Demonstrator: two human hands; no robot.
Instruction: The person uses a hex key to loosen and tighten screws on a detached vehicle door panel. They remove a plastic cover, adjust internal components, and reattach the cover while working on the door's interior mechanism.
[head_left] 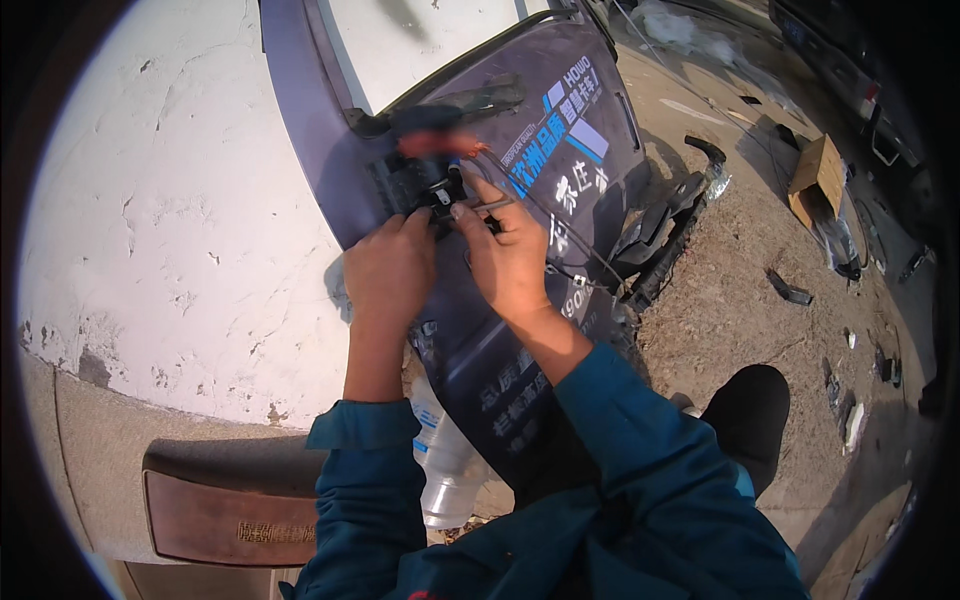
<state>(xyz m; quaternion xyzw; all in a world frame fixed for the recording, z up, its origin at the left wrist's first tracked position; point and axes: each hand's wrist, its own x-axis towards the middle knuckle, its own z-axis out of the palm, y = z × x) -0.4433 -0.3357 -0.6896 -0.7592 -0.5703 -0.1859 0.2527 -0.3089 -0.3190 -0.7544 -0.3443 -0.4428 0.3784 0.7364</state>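
Note:
A detached purple-grey truck door (pixel 470 310) with printed lettering leans against a white wall. At its left edge, both my hands meet at a small black part (pixel 441 192) with a light spot on it. My left hand (pixel 390 262) is closed, its fingertips pinching the part's lower left side. My right hand (pixel 507 250) pinches the same part from the right, and a thin cable (pixel 495 205) passes by its fingers. Just above lies a blurred red-and-black thing (pixel 430 145), whose kind I cannot make out. My fingers partly hide the black part.
The white wall (pixel 170 220) rises at left above a brown padded seat-like piece (pixel 220 515). A clear plastic bottle (pixel 445 480) stands below the door. To the right are black trim pieces (pixel 665 235), an open cardboard box (pixel 817 180) and scattered scraps on the ground (pixel 720 310).

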